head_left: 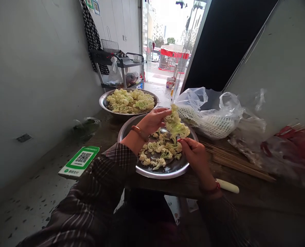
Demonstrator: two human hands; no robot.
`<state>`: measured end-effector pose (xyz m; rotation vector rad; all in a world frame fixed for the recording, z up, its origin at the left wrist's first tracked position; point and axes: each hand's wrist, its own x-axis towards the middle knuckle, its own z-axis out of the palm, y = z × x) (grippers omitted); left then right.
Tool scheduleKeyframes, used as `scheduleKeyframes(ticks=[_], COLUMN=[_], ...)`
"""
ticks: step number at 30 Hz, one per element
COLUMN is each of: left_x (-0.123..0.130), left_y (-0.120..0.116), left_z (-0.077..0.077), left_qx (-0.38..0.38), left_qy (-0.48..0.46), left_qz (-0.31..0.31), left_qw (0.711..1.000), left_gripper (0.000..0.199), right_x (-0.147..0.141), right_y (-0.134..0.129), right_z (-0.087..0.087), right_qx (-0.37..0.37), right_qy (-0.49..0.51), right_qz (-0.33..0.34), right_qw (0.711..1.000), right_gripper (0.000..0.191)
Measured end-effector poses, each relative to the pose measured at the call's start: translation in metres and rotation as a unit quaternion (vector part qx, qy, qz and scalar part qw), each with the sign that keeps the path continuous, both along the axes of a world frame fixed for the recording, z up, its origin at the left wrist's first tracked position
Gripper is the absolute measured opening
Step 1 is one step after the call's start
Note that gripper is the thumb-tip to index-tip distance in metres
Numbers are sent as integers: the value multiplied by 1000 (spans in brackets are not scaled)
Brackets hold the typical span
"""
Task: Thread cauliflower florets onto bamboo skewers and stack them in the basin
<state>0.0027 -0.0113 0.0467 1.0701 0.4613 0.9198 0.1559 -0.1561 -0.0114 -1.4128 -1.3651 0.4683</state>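
My left hand [156, 120] is closed on a strip of cauliflower florets [176, 125], held upright above the near metal bowl [162, 175]. At its lower end my right hand [195, 152] pinches what looks like a thin skewer, mostly hidden by the fingers and florets. Loose cauliflower pieces [159, 163] lie in the bowl beneath both hands. Behind it, a second metal bowl [102, 103] is heaped with cauliflower [128, 99], with thin sticks poking out at its edge.
A bundle of bamboo skewers [239, 161] lies right of the near bowl, beside a pale handle [228, 185]. Plastic bags with white netting [214, 121] stand behind. A green QR-code sign [81, 160] is at left, a cart [121, 63] at the back.
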Motion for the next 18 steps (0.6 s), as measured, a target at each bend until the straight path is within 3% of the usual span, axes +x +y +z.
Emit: scheduleKeyframes(ticks=[6, 12, 15, 18], left_x=[6, 12, 22, 31], left_y=[-9, -21, -32, -43], left_z=[6, 0, -6, -8], left_qx=[-7, 31, 39, 20], left_qy=[-47, 25, 44, 4], left_qz=[18, -50, -82, -72], left_qw=[999, 998, 995, 997], left_gripper=[35, 56, 53, 47], right_x=[-1, 0, 1, 1], right_y=[2, 6, 10, 12], right_z=[-1, -5, -10, -9], right_qx=[-5, 17, 42, 51], right_qy=[73, 113, 128, 140], right_qz=[20, -10, -27, -29], right_qw=[997, 993, 990, 988], right_gripper=[36, 34, 34, 34])
